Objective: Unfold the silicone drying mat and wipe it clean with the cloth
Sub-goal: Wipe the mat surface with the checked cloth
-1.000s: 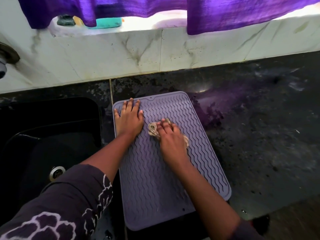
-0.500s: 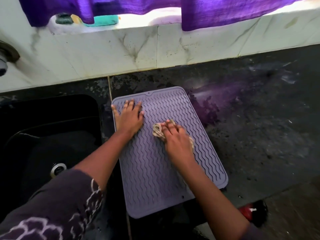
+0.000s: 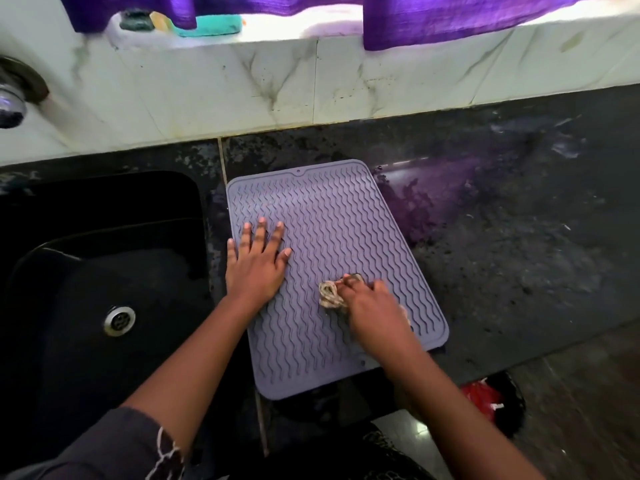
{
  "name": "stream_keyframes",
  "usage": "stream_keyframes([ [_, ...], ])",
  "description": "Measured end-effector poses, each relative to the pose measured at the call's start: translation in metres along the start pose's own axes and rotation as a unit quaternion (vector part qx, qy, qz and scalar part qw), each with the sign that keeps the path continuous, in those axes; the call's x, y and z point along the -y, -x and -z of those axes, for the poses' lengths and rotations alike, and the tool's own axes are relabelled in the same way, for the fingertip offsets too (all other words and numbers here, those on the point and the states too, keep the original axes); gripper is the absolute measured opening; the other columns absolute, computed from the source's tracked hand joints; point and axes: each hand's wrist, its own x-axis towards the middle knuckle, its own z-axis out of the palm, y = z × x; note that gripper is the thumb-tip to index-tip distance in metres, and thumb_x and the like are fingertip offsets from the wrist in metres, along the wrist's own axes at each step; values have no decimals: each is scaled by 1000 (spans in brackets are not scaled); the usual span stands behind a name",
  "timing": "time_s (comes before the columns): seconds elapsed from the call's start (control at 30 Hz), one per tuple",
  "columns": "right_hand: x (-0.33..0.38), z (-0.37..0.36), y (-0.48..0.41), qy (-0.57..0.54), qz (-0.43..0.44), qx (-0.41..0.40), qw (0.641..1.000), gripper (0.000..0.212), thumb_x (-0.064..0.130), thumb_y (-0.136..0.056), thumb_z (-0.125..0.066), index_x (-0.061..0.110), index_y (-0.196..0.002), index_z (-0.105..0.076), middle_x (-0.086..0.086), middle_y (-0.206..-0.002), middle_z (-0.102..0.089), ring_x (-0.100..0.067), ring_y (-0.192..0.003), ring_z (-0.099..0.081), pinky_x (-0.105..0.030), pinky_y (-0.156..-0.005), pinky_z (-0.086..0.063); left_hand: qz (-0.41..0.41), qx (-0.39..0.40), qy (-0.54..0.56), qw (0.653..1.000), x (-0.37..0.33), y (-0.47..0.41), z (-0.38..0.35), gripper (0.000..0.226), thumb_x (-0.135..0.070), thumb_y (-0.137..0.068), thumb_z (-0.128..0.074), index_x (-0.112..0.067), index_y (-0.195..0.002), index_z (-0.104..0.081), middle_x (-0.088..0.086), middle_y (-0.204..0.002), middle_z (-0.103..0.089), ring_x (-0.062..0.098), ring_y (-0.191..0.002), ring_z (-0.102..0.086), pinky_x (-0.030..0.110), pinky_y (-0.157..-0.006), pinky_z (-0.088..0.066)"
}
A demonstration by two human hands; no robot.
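On the dark counter (image 3: 502, 271), unfolded mat (image 3: 332, 216); left hand (image 3: 254, 268) pressed flat, fingers spread; right hand (image 3: 372, 306) clutching bunched cloth (image 3: 329, 294) against it.

The left hand (image 3: 258, 263) lies flat, palm down, fingers straight and spread. The right hand (image 3: 374, 306) curls its fingers on the cloth (image 3: 330, 294).
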Motion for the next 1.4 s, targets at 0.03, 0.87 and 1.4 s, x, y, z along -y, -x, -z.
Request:
stream_keyframes([
  [0.03, -3, 10, -15, -22, -1, 12, 1000, 45, 10, -95, -41, 21, -138, -37, -3, -132, -50, -22, -107, -44, -34, -91, -44, -2, -16, -4, 1000, 0, 1, -1, 57, -51, -98, -13, -35, -150, 5, -1, -160, 8, 23, -147, 12, 47, -116, 9],
  [0.87, -2, -9, 8, 8, 33, -4, 999, 55, 5, -93, -40, 22, -144, -27, 3, -151, -31, -25, -134, -29, -42, -109, -27, 21, -84, -12, 996, -3, 1, -9, 54, -48, -99, -18, -36, -150, -7, -4, -160, -7, 20, -148, 3, 48, -114, 11],
  [1.4, -15, -32, 40, -1, 63, -14, 998, 54, 10, -90, -43, 24, -141, -33, 3, -149, -34, -32, -134, -31, -48, -106, -27, 22, -83, -8, 996, -3, 2, -9, 52, -47, -99, -20, -36, -150, -11, -4, -160, -9, 21, -148, 0, 52, -114, 8],
])
